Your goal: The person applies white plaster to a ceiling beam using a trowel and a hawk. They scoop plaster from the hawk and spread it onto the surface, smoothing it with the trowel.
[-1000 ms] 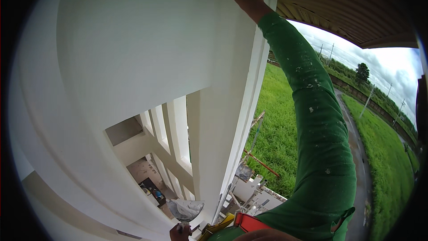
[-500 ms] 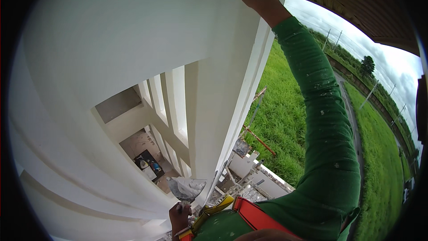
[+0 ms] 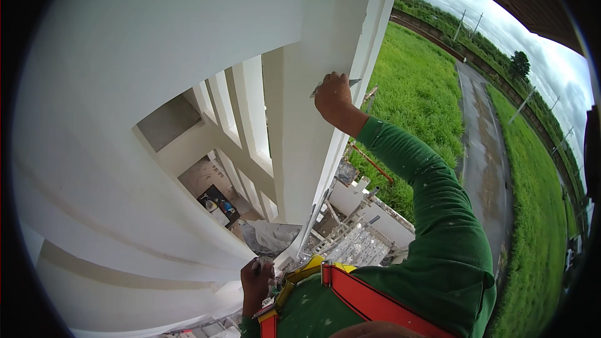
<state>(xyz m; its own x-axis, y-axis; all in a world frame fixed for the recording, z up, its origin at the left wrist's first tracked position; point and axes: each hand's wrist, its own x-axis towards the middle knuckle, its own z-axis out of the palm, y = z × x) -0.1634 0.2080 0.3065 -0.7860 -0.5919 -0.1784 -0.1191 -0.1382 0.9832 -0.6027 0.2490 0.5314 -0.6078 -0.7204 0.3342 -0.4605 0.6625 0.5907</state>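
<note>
My right hand (image 3: 334, 97) is closed around a wide putty knife (image 3: 355, 82), whose thin metal blade sticks out on both sides of the fist. It is against the white column (image 3: 319, 150), close to its outer edge. Low in the view, my left hand (image 3: 255, 280) grips the dark handle of a broad blade (image 3: 270, 238) smeared with whitish-grey paste. That blade is held out in front of my chest, apart from the right hand. The right arm reaches up and forward in a green, paint-flecked sleeve.
Red and yellow harness straps (image 3: 369, 294) cross my chest. Far below lie scaffold planks (image 3: 360, 244) and a dark board (image 3: 218, 205) with items on it. A window opening (image 3: 255, 119) is left of the column; grass (image 3: 416, 87) and a road (image 3: 485, 144) lie right.
My right hand has come down along the column with the putty knife, and the elbow bends more. The left hand and its pasted blade sit slightly higher. The view has shifted a little.
</note>
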